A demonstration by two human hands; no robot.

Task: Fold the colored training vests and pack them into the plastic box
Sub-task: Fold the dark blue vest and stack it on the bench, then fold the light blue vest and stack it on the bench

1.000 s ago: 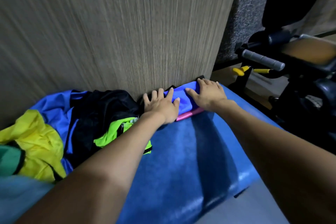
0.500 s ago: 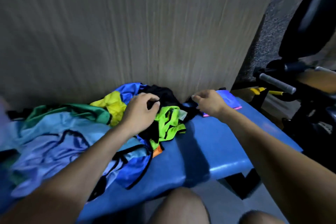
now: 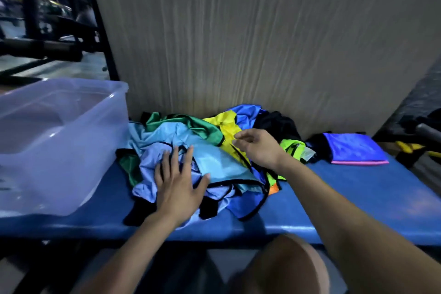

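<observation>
Blue vest pile point(image 3: 210, 164): left hand point(image 3: 177, 188) flat, fingers spread; right hand point(image 3: 259, 148) loosely curled, grip unclear.

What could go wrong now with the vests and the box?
1. The vest pile is tangled; lifting the light blue vest under the left hand may drag others off the bench.
2. The folded blue vest lies far from the plastic box and may unfold when carried.

Location: gym. Evidence: blue padded bench surface point(image 3: 358, 198), black metal equipment frame point(image 3: 100, 31) at left, exercise machine with yellow parts point(image 3: 410, 148) at right.
</observation>
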